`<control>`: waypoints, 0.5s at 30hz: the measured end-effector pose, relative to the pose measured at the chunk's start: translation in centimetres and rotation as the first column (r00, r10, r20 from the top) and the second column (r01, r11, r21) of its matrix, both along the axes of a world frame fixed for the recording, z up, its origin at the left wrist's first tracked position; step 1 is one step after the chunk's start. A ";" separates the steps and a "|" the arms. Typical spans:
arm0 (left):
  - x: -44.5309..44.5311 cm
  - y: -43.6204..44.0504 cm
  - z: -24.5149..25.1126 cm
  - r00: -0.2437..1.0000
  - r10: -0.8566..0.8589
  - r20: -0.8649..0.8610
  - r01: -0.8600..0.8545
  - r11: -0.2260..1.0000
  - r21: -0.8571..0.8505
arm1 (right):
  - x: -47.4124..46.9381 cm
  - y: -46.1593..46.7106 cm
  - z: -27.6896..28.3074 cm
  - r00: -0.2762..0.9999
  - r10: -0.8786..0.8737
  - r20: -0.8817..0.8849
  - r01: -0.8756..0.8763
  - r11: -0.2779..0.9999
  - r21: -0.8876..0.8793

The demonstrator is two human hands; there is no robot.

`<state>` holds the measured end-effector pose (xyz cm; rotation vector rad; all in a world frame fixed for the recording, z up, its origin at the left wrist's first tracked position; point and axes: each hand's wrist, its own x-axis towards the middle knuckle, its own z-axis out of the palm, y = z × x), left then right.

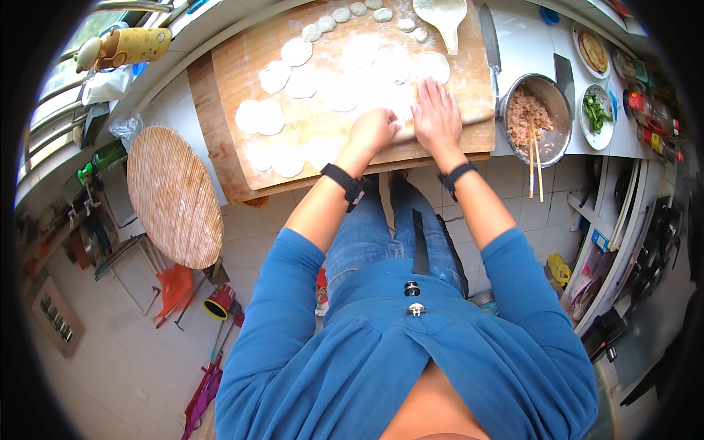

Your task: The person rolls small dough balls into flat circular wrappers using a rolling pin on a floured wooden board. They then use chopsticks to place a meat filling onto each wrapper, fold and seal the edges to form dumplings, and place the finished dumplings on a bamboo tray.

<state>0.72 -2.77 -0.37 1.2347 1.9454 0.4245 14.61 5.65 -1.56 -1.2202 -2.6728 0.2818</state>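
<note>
My left hand (375, 131) is curled at the left end of a wooden rolling pin (406, 133), its fingertips bent inward. Flat across the pin lies my right hand (439, 116), fingers stretched forward; the pin's right end (479, 116) sticks out beyond it. Just ahead of the right fingertips is a round dough wrapper (433, 67). The floured wooden board (242, 93) carries several more wrappers (297, 52) at the left, some overlapping. Small dough pieces (341, 15) form a curve along the far side. Glare hides part of the board's middle.
A cleaver or knife (488, 38) lies at the board's right. Beyond it stand a metal bowl (560, 118) of minced filling with chopsticks (532, 159), a plate of chopped greens (598, 116) and a plate of flatbreads (593, 52). A round slatted tray (175, 197) leans at the left.
</note>
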 end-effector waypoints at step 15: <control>0.4 0.9 0.2 0.998 0.040 -0.050 -0.039 0.999 0.016 | 0.3 -1.0 0.4 0.998 0.048 -0.041 -0.042 0.990 0.136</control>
